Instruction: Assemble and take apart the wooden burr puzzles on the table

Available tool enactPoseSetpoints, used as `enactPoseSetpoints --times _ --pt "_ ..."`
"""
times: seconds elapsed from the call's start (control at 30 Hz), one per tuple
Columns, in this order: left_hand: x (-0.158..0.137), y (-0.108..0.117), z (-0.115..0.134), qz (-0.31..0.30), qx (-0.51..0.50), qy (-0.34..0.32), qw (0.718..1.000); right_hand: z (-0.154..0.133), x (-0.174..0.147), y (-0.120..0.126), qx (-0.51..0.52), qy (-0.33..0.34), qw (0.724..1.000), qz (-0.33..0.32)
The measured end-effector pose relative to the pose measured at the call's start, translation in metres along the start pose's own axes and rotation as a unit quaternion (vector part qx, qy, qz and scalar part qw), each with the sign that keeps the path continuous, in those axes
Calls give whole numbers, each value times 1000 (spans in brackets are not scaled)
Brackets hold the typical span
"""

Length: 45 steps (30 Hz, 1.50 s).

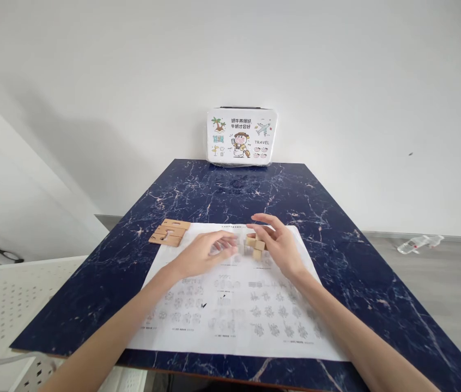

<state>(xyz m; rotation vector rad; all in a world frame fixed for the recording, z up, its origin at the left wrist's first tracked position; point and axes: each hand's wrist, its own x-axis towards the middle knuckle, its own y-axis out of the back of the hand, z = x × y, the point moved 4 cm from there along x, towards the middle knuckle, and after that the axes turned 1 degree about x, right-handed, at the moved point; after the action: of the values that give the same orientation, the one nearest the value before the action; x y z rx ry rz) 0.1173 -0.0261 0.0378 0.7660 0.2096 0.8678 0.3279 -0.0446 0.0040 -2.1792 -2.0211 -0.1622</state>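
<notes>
A small light wooden cube puzzle piece (258, 245), made of joined cubes, is at the upper middle of a printed paper sheet (238, 340). My right hand (280, 246) is at its right side, with some fingers curled around the far side of the wood and others raised. To the left, my left hand (208, 253) hovers with curved fingers, apart from the piece and with nothing in it. Its fingertips are smeared by motion. The sheet bears rows of grey line diagrams, and parts of it are covered by my hands and forearms.
Flat brown wooden pieces (170, 232) with cut-out slots lie at the sheet's upper left corner. A white cartoon-printed case (242, 136) stands against the wall at the far edge of the blue marbled table (230, 204). A clear plastic item (418, 243) lies on the floor at right.
</notes>
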Motion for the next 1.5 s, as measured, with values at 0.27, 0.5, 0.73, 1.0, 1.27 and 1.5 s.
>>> enactPoseSetpoints --times 0.27,0.5,0.73,1.0,1.27,1.5 --pt "16 -32 7 -62 -193 33 979 -12 -15 -20 6 45 999 -29" --pt "18 -22 -9 46 -262 40 963 -9 -16 -16 -145 146 977 57" --pt "16 -11 -17 61 -237 22 969 -5 -22 -26 -175 125 976 -29" --pt "13 -14 -22 51 -229 8 972 -10 -25 -25 -155 124 980 -25" --pt "12 -13 -17 61 -179 19 982 -10 -27 -27 -194 116 973 -56" --pt "11 -14 -13 54 -174 18 983 -9 -26 -25 -248 130 959 -49"
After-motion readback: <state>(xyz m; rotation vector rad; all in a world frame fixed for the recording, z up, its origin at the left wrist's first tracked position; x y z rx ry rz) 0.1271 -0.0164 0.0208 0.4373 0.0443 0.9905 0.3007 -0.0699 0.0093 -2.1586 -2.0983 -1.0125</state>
